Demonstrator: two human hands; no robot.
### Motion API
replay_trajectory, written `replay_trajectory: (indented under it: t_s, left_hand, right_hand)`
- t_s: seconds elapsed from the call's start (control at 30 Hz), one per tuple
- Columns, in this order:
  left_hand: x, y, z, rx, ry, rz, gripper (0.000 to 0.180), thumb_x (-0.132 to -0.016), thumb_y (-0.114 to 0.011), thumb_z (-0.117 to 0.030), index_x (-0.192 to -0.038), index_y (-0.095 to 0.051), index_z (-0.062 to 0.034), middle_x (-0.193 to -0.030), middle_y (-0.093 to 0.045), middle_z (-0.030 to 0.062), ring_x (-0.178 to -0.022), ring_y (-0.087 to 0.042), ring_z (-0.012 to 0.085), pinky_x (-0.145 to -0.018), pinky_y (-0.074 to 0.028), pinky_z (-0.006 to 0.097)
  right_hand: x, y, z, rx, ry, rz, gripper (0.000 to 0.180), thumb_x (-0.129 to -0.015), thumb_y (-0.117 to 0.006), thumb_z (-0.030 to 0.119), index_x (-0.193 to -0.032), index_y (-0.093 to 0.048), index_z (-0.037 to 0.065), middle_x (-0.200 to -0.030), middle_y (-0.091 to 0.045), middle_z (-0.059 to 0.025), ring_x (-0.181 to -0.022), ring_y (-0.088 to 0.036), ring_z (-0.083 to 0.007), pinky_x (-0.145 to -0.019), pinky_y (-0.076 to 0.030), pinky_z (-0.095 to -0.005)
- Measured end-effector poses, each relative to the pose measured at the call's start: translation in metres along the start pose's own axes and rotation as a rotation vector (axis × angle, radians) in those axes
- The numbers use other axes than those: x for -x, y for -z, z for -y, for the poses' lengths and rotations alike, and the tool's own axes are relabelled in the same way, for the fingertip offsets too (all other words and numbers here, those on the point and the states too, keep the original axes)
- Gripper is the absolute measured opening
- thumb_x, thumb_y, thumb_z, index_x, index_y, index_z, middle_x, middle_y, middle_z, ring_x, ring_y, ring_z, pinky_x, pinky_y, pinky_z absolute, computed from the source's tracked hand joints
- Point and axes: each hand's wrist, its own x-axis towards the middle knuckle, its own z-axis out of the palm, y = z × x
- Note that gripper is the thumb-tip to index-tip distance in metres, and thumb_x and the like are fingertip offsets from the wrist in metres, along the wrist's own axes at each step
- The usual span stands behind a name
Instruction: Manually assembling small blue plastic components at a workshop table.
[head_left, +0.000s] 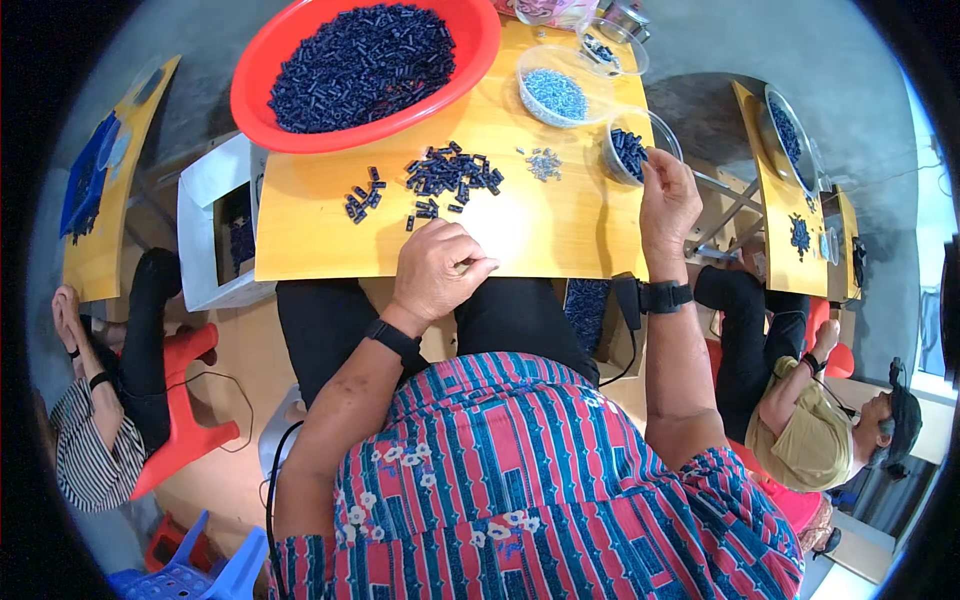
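Observation:
My left hand [440, 272] rests at the near edge of the yellow table, its fingers curled and thumb pressed in; anything inside is hidden. Just beyond it lies a loose heap of small dark plastic pieces [447, 172], with a smaller cluster [363, 196] to its left. My right hand [668, 205] is raised at the near right side of a clear round bowl [612, 158] partly filled with dark pieces [628, 152]. Its fingertips are pinched together over the rim, and what they hold cannot be made out. Tiny pale clear pieces [544, 164] lie left of that bowl.
A large red basin [255, 110] full of dark pieces stands at the back left. Behind the bowl is a clear tub [590, 85] of light blue bits. A white box [215, 190] stands left of the table [330, 240]. Two other people sit at side tables.

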Motion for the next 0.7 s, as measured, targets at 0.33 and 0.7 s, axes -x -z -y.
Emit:
replay_trajectory:
  t_s: [0.33, 0.7]
  left_hand:
    - [-0.001, 0.002, -0.002, -0.034, 0.022, 0.026, 0.018, -0.067, -0.08, -0.017, -0.062, -0.063, -0.0109, -0.068, -0.061, 0.0029, -0.069, -0.059, 0.024, -0.065, -0.048, 0.036]
    - [-0.002, 0.001, -0.001, 0.001, 0.0, 0.02, 0.018, -0.068, -0.08, -0.016, -0.063, -0.063, -0.0089, -0.066, -0.06, 0.0045, -0.068, -0.057, 0.0258, -0.064, -0.047, 0.037]
  right_hand:
    - [0.048, -0.051, 0.065, -0.253, 0.204, 0.434, 0.02, -0.081, -0.067, -0.003, -0.1, -0.07, 0.003, -0.082, -0.063, -0.0078, -0.073, -0.061, -0.0169, -0.067, -0.05, -0.0272]
    - [0.038, -0.077, 0.075, -0.15, 0.164, 0.581, 0.033, -0.079, -0.065, 0.0, -0.11, -0.069, 0.011, -0.078, -0.056, -0.0115, -0.072, -0.059, -0.0286, -0.068, -0.049, -0.0383]
